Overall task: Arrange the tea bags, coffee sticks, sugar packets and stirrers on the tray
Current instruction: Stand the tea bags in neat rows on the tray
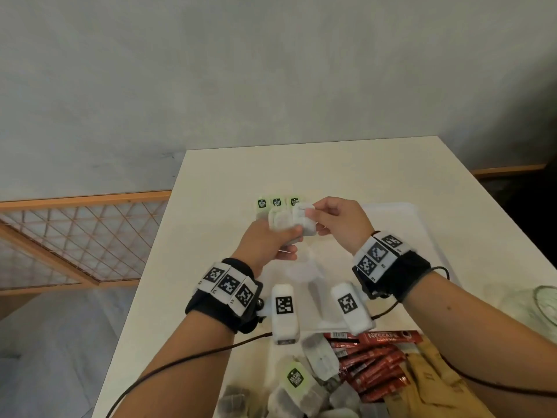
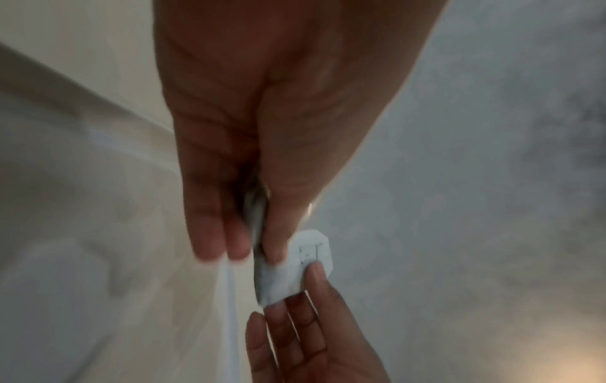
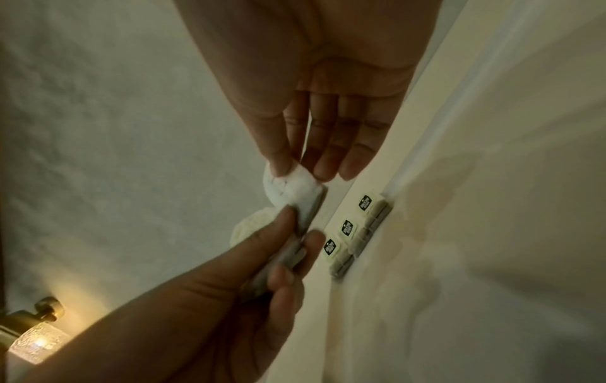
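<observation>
Cream desk [image 1: 346, 173] under a grey wall — the left hand [image 1: 265, 242] is gripping a stack of tea bags [image 1: 281, 223]. The right hand [image 1: 337, 221] is pinching one tea bag [image 1: 304, 215] — likely peeling it off for the row [image 1: 277, 203].

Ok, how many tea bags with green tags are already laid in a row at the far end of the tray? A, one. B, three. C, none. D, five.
B: three tea bags lie side by side at the far edge of the tray, beyond the left hand and right hand, and show again in the right wrist view.
</observation>
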